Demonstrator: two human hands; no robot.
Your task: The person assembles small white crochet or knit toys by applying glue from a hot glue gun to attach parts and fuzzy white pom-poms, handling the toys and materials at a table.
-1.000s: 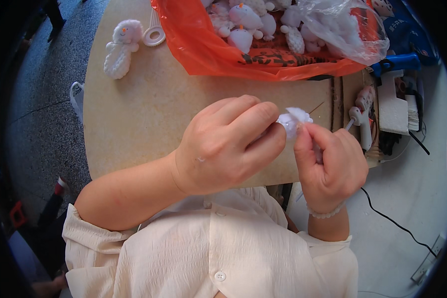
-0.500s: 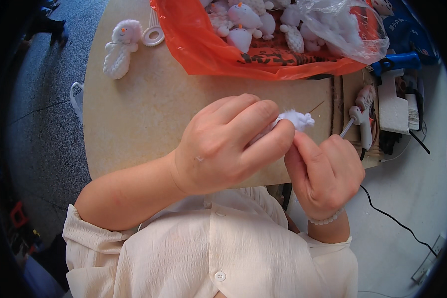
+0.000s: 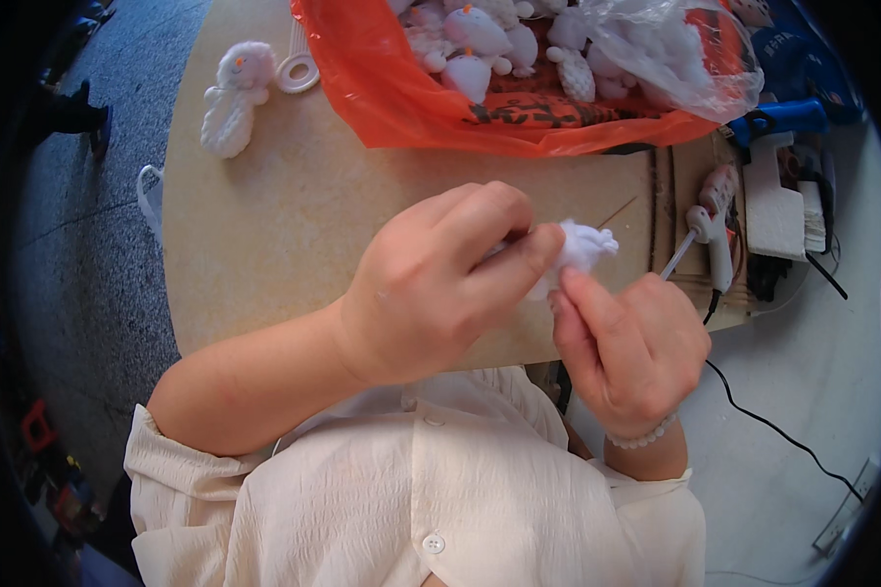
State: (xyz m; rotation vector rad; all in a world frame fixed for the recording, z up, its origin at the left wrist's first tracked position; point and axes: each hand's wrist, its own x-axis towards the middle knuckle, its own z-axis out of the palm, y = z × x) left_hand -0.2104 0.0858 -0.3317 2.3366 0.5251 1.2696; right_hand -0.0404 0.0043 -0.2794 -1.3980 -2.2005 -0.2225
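Observation:
A small white fluffy piece (image 3: 583, 245), perhaps plush or yarn, is held over the table between my two hands. My left hand (image 3: 445, 279) is closed, its thumb and bent fingers gripping the piece from the left. Its fingers hide part of it. My right hand (image 3: 636, 342) is closed as well, with thumb and index finger pinching at the lower edge of the piece. A thin brown stick-like thing (image 3: 617, 211) shows just beyond the white piece; whether it touches it I cannot tell.
An orange plastic bag (image 3: 411, 122) full of white snowman figures lies at the back. One plush snowman (image 3: 230, 103) and a white ring-shaped thing (image 3: 298, 72) sit far left on the table (image 3: 255, 235). At right are a glue gun (image 3: 719, 230) and a blue-handled tool (image 3: 788, 118).
My right fingertips have shifted slightly left and down along the white piece, and more of it shows. My left fingers have curled a little differently.

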